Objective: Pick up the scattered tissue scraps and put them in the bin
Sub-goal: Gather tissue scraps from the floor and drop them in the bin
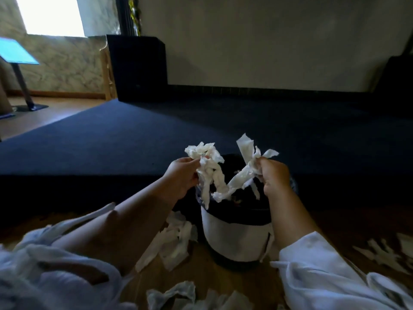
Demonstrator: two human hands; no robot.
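Platform (134, 135): dark blue, raised, spans the middle of the view.
Floor (223, 278): brown wood, in the foreground below the platform's front edge.
Bin (234, 238): upright on the floor, close against the platform's front; white wall, dark liner folded over the rim.
Left hand (181, 175): above the bin's left rim, fingers curled tight round the left bunch (207, 166).
Right hand (276, 175): above the bin's right rim, fingers pinched round the right strips (245, 162).
Left bunch: crumpled white tissue, sticks up above the fist and hangs down past the bin's rim.
Right strips: fan out above the knuckles, trail down and leftward over the bin's mouth, ending near the left bunch's hanging tail.
Scraps left of bin (172, 240): heaped on the floor just beside the white wall.
Scraps at bottom edge (174, 294): crumpled, on the floor nearer the camera than the bin.
Scraps at right (384, 251): thin pieces on the floor, well apart from the bin, blurred.
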